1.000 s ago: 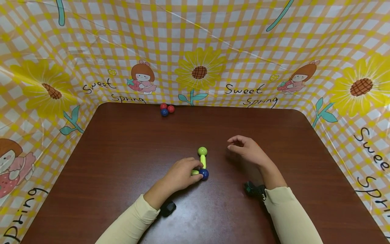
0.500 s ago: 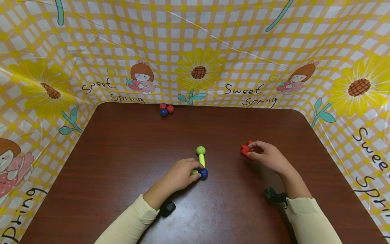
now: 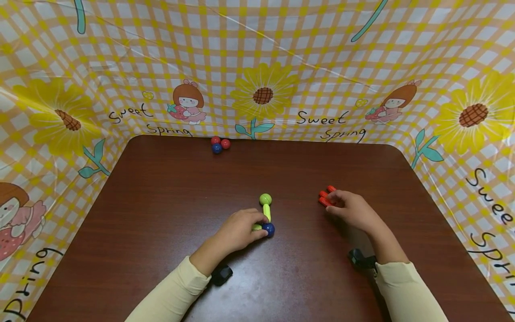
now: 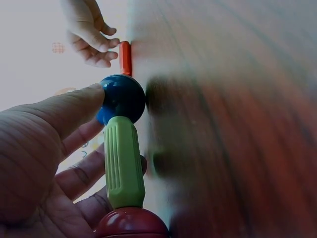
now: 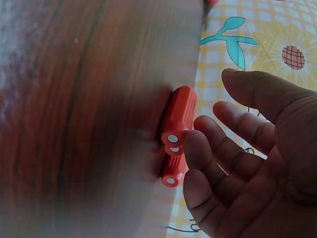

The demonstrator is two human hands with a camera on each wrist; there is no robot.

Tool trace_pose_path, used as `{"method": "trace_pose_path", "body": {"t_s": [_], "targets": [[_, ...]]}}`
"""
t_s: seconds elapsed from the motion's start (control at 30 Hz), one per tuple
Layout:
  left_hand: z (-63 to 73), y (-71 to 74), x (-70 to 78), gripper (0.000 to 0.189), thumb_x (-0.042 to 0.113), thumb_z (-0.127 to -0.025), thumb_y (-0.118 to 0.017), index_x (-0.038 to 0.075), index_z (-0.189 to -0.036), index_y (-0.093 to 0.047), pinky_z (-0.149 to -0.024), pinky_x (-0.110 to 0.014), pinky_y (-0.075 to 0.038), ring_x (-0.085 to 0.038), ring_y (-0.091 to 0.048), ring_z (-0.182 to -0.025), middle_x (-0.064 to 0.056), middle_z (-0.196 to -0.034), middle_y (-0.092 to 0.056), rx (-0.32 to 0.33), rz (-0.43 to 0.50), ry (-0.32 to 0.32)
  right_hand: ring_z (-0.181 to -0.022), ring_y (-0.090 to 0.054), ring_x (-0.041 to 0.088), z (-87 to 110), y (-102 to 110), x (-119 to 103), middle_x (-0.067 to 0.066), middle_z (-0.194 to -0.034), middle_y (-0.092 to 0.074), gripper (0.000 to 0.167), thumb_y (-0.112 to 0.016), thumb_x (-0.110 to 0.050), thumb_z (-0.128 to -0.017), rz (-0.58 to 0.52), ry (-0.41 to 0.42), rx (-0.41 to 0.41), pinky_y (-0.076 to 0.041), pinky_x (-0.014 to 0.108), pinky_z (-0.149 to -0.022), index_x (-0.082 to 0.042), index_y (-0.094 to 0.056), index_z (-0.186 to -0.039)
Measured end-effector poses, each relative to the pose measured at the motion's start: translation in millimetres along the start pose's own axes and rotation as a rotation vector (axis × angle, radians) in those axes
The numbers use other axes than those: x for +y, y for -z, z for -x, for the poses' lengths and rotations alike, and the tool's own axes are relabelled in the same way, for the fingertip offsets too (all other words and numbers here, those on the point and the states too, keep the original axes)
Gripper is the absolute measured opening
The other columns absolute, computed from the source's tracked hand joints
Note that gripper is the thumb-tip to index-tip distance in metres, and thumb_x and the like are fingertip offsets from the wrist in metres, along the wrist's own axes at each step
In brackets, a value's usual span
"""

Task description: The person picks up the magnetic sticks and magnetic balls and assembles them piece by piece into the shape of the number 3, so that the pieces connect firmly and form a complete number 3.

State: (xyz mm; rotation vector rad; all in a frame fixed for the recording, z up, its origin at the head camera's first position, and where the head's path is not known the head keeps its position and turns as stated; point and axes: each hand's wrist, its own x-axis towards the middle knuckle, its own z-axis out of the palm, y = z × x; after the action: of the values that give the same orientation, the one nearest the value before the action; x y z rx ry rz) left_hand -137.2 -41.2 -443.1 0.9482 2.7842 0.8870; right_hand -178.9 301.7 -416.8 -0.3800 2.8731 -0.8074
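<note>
Near the table's middle, my left hand (image 3: 237, 230) pinches a glossy blue ball (image 3: 268, 230) with the thumb on it and fingers behind. From that ball a light green ribbed rod (image 3: 267, 212) runs away to a green ball (image 3: 265, 199). A second green rod (image 4: 124, 163), mostly covered by the hand in the head view, joins the blue ball to a dark red ball (image 4: 132, 224) in the left wrist view. My right hand (image 3: 356, 210) is loosely bent beside several short red rods (image 5: 181, 111). Its fingertips are close to them; contact cannot be made out.
Two red balls and a blue ball (image 3: 217, 148) sit clustered at the table's back edge, left of centre. Checked flower-print cloth (image 3: 322, 67) rises around the back and sides of the brown table (image 3: 173, 179). A dark wrist camera (image 3: 360, 259) hangs under the right wrist.
My right hand has shifted right and slightly nearer, uncovering the red rods, and has moved little over the last half second. My left hand stays at the blue ball.
</note>
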Motion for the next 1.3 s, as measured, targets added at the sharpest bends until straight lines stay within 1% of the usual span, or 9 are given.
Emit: {"method": "trace_pose_path", "body": {"t_s": [0.13, 0.4, 0.6, 0.7, 0.77, 0.87, 1.0, 1.07, 1.3], "targets": [[-1.0, -0.6, -0.3, 0.025, 0.028, -0.091, -0.074, 0.014, -0.111, -0.071, -0.086, -0.035, -0.049, -0.015, -0.061, -0.094, 0.001, -0.106, -0.066, 0.0, -0.005, 0.003, -0.093, -0.06, 0.025, 0.4, -2, -2, 0.01, -0.103, -0.067, 0.03, -0.072, -0.018, -0.092, -0.005, 0.001, 0.009, -0.045, 0.043, -0.081, -0.001, -0.065, -0.116], [-0.8, -2.5, -0.5, 0.025, 0.029, -0.092, -0.073, 0.016, -0.113, -0.071, -0.087, -0.035, -0.048, -0.013, -0.06, -0.094, 0.003, -0.107, -0.066, -0.008, -0.018, 0.01, -0.088, -0.057, 0.027, -1.1, -6, -2, 0.011, -0.1, -0.065, 0.029, -0.073, -0.017, -0.091, 0.015, -0.004, 0.024, -0.043, 0.041, -0.075, -0.001, -0.064, -0.113], [-1.2, -2.2, -0.5, 0.023, 0.027, -0.092, -0.073, 0.016, -0.112, -0.071, -0.088, -0.035, -0.048, -0.014, -0.061, -0.097, 0.003, -0.108, -0.067, -0.004, -0.017, 0.001, -0.092, -0.06, 0.03, -0.7, -8, -2, 0.014, -0.105, -0.066, 0.028, -0.072, -0.015, -0.091, 0.012, -0.003, 0.043, -0.045, 0.046, -0.08, 0.0, -0.065, -0.113], [-1.6, -2.4, -0.7, 0.022, 0.026, -0.091, -0.073, 0.015, -0.111, -0.071, -0.088, -0.036, -0.048, -0.015, -0.062, -0.098, 0.002, -0.108, -0.068, -0.001, -0.012, -0.003, -0.095, -0.06, 0.032, -1.0, -10, -1, 0.016, -0.108, -0.066, 0.027, -0.072, -0.013, -0.09, 0.015, 0.012, 0.058, -0.046, 0.049, -0.083, 0.0, -0.066, -0.113], [-1.7, -2.5, -0.6, 0.022, 0.025, -0.091, -0.074, 0.015, -0.11, -0.071, -0.089, -0.036, -0.048, -0.016, -0.062, -0.098, 0.001, -0.108, -0.068, -0.001, -0.009, -0.001, -0.095, -0.06, 0.033, -1.4, -11, -1, 0.016, -0.109, -0.065, 0.026, -0.072, -0.013, -0.09, 0.021, 0.021, 0.062, -0.045, 0.05, -0.083, 0.0, -0.066, -0.113], [-1.2, -1.5, 0.6, 0.022, 0.025, -0.092, -0.073, 0.015, -0.111, -0.071, -0.089, -0.037, -0.048, -0.016, -0.062, -0.099, 0.001, -0.108, -0.068, -0.007, -0.003, 0.009, -0.1, -0.061, 0.035, -1.7, -12, -1, 0.018, -0.113, -0.065, 0.026, -0.072, -0.012, -0.09, 0.019, 0.026, 0.062, -0.045, 0.052, -0.086, 0.0, -0.066, -0.113], [-0.7, -0.4, 1.9, 0.022, 0.025, -0.092, -0.073, 0.014, -0.111, -0.071, -0.09, -0.037, -0.048, -0.017, -0.062, -0.1, 0.001, -0.109, -0.068, -0.008, -0.003, 0.011, -0.103, -0.061, 0.037, -1.6, -12, -3, 0.018, -0.113, -0.065, 0.027, -0.072, -0.01, -0.09, 0.02, 0.026, 0.061, -0.045, 0.055, -0.088, 0.0, -0.067, -0.115], [-1.0, -0.7, 1.5, 0.022, 0.026, -0.092, -0.073, 0.014, -0.111, -0.071, -0.09, -0.037, -0.048, -0.017, -0.062, -0.101, 0.001, -0.109, -0.068, -0.007, -0.005, 0.01, -0.101, -0.061, 0.036, -1.7, -12, -5, 0.017, -0.11, -0.065, 0.027, -0.072, -0.009, -0.089, 0.027, 0.03, 0.066, -0.045, 0.054, -0.087, 0.0, -0.067, -0.114], [-2.3, -2.1, 0.4, 0.023, 0.026, -0.092, -0.073, 0.014, -0.111, -0.071, -0.09, -0.036, -0.048, -0.017, -0.062, -0.101, 0.001, -0.109, -0.068, -0.01, -0.015, 0.007, -0.1, -0.06, 0.037, -3.3, -13, -5, 0.018, -0.108, -0.065, 0.026, -0.072, -0.003, -0.088, 0.045, 0.065, 0.062, -0.045, 0.055, -0.086, 0.001, -0.068, -0.113]]}}
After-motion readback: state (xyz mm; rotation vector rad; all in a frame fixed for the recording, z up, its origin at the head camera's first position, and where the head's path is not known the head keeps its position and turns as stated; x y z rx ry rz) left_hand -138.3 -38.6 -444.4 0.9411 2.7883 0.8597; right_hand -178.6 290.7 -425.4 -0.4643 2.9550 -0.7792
